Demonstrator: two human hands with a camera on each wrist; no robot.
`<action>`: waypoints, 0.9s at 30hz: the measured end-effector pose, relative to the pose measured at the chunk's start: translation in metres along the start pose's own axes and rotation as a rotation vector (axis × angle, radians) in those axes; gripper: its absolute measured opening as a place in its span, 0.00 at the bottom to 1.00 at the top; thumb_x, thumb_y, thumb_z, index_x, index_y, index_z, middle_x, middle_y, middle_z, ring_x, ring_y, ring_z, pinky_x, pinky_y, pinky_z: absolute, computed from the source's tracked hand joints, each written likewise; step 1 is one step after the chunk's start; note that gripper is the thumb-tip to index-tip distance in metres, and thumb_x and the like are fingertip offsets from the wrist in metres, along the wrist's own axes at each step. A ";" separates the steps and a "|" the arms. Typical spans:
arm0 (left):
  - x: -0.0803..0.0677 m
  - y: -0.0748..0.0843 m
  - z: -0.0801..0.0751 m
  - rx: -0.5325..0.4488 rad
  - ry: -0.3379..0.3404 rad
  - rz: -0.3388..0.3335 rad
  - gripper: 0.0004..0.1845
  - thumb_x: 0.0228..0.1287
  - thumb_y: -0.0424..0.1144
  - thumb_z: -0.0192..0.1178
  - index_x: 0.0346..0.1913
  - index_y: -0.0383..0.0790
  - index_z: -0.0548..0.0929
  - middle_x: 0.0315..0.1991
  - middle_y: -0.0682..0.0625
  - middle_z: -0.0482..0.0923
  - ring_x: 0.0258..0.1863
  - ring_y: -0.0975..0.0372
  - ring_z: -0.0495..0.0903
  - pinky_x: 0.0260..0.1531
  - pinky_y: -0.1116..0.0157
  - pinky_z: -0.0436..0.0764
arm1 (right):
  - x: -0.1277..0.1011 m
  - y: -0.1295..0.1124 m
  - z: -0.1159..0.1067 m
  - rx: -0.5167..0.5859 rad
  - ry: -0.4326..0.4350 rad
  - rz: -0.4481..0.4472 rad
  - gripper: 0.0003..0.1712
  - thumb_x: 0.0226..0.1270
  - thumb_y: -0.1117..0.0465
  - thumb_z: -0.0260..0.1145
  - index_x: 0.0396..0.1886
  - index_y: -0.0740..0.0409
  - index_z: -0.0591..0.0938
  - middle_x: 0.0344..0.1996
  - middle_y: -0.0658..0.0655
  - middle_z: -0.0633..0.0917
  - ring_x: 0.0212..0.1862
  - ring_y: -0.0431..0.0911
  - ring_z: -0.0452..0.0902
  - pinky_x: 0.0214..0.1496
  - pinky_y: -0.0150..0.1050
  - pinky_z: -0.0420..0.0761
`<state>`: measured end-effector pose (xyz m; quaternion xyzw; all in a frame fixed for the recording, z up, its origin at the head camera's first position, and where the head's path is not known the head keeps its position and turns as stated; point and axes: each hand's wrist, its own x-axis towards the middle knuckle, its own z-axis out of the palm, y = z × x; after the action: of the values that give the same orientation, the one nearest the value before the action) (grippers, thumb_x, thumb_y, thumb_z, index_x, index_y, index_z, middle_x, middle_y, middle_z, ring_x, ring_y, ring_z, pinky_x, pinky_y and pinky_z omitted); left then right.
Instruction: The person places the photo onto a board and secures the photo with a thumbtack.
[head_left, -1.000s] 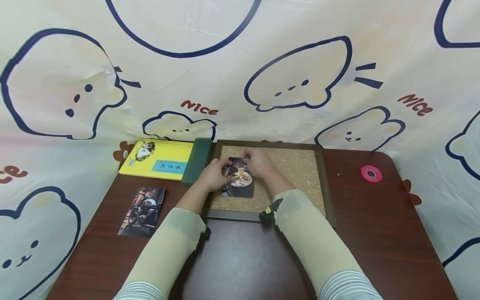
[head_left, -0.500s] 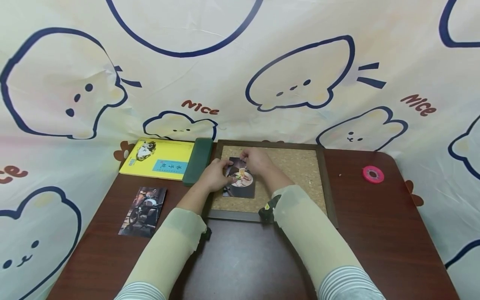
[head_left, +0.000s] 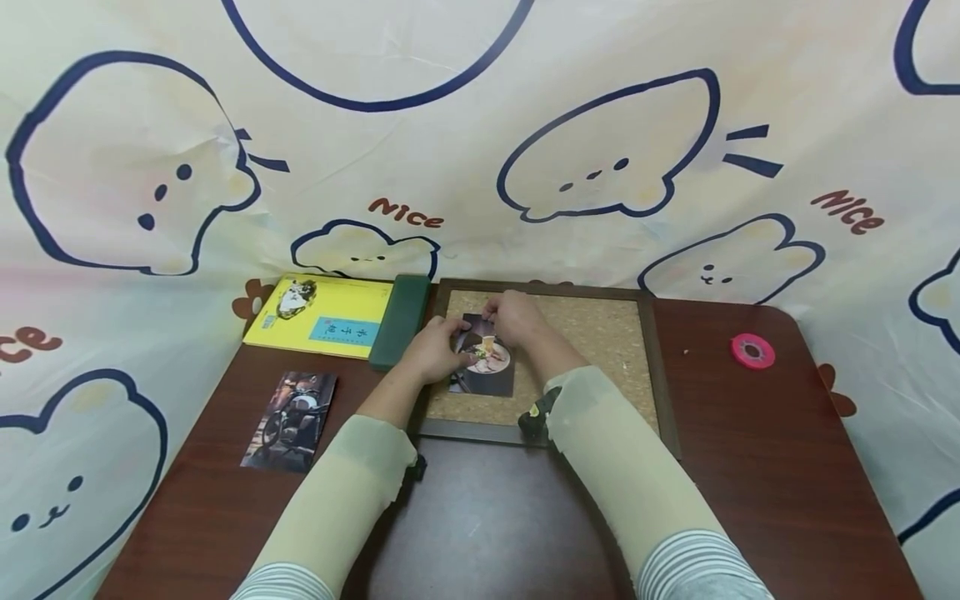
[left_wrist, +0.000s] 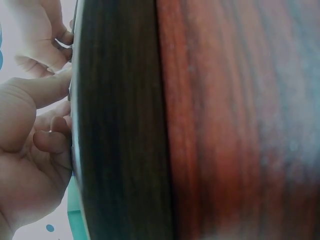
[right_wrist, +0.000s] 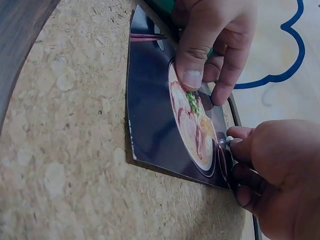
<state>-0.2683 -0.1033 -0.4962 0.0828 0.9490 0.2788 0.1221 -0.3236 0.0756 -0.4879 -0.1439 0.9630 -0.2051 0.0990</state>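
Note:
A photo of a bowl of noodles (head_left: 483, 385) lies on the left part of a framed cork board (head_left: 585, 358). My left hand (head_left: 435, 350) holds it down at its left side, the thumb pressing on the print beside the bowl. At the photo's upper edge, my right hand (head_left: 519, 321) pinches a small pin with a white round head (right_wrist: 229, 140), which shows between thumb and finger in the right wrist view. The photo's near edge stands slightly off the cork there. In the left wrist view the dark frame (left_wrist: 120, 120) hides the print, and both hands show beyond it.
Left of the board lie a dark green box (head_left: 401, 321) and a yellow book (head_left: 345, 304). A motorcycle photo (head_left: 291, 421) is nearer on the brown table (head_left: 787, 450). To the right sits a pink disc (head_left: 753, 351). A patterned cloth (head_left: 465, 167) hangs behind.
The head view has shifted slightly, so everything sits a little further right. Both hands keep their places at the noodle photo.

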 end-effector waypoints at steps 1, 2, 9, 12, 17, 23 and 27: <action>0.000 0.000 0.000 0.001 0.000 0.000 0.32 0.55 0.52 0.70 0.63 0.51 0.75 0.48 0.49 0.69 0.44 0.55 0.72 0.46 0.55 0.74 | 0.000 0.001 0.000 0.017 0.004 0.009 0.11 0.71 0.61 0.56 0.42 0.47 0.85 0.39 0.48 0.84 0.45 0.44 0.79 0.52 0.41 0.77; 0.000 0.001 0.000 0.002 0.000 0.000 0.32 0.55 0.52 0.70 0.63 0.51 0.75 0.48 0.49 0.69 0.44 0.55 0.72 0.46 0.55 0.75 | 0.001 0.001 0.001 0.035 0.009 0.017 0.11 0.71 0.61 0.56 0.42 0.48 0.85 0.39 0.48 0.85 0.46 0.44 0.79 0.53 0.41 0.77; 0.000 0.003 -0.001 0.003 0.003 -0.011 0.32 0.55 0.52 0.70 0.63 0.51 0.75 0.49 0.49 0.69 0.45 0.55 0.72 0.48 0.54 0.75 | 0.001 0.002 0.001 0.102 0.038 0.036 0.10 0.70 0.59 0.58 0.41 0.50 0.86 0.38 0.49 0.86 0.45 0.45 0.80 0.52 0.42 0.77; 0.000 0.003 -0.001 0.002 0.005 -0.011 0.32 0.55 0.52 0.70 0.63 0.51 0.74 0.49 0.49 0.69 0.45 0.55 0.72 0.47 0.54 0.75 | 0.001 0.002 0.000 0.120 0.045 0.034 0.09 0.69 0.58 0.60 0.40 0.51 0.86 0.36 0.50 0.85 0.43 0.46 0.79 0.51 0.42 0.77; -0.001 0.003 -0.002 0.002 0.006 -0.012 0.33 0.55 0.52 0.70 0.64 0.50 0.74 0.49 0.49 0.69 0.46 0.55 0.72 0.48 0.54 0.75 | 0.002 0.004 0.001 0.094 0.039 0.018 0.09 0.70 0.58 0.58 0.37 0.52 0.84 0.33 0.49 0.83 0.40 0.45 0.78 0.49 0.41 0.77; -0.001 0.003 -0.001 -0.003 0.004 -0.009 0.33 0.55 0.52 0.70 0.64 0.49 0.74 0.51 0.48 0.69 0.47 0.55 0.73 0.50 0.53 0.75 | 0.003 0.006 0.002 0.065 0.022 0.002 0.10 0.70 0.59 0.55 0.35 0.52 0.82 0.31 0.50 0.81 0.36 0.46 0.76 0.43 0.40 0.76; -0.001 0.002 -0.001 0.000 0.003 -0.005 0.33 0.55 0.52 0.70 0.64 0.49 0.74 0.50 0.48 0.69 0.46 0.55 0.73 0.49 0.54 0.75 | 0.003 0.005 0.001 0.047 0.004 0.000 0.09 0.69 0.58 0.55 0.33 0.53 0.81 0.28 0.51 0.80 0.33 0.46 0.75 0.39 0.39 0.75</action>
<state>-0.2674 -0.1021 -0.4938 0.0799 0.9493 0.2788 0.1213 -0.3275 0.0790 -0.4915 -0.1410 0.9582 -0.2278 0.1005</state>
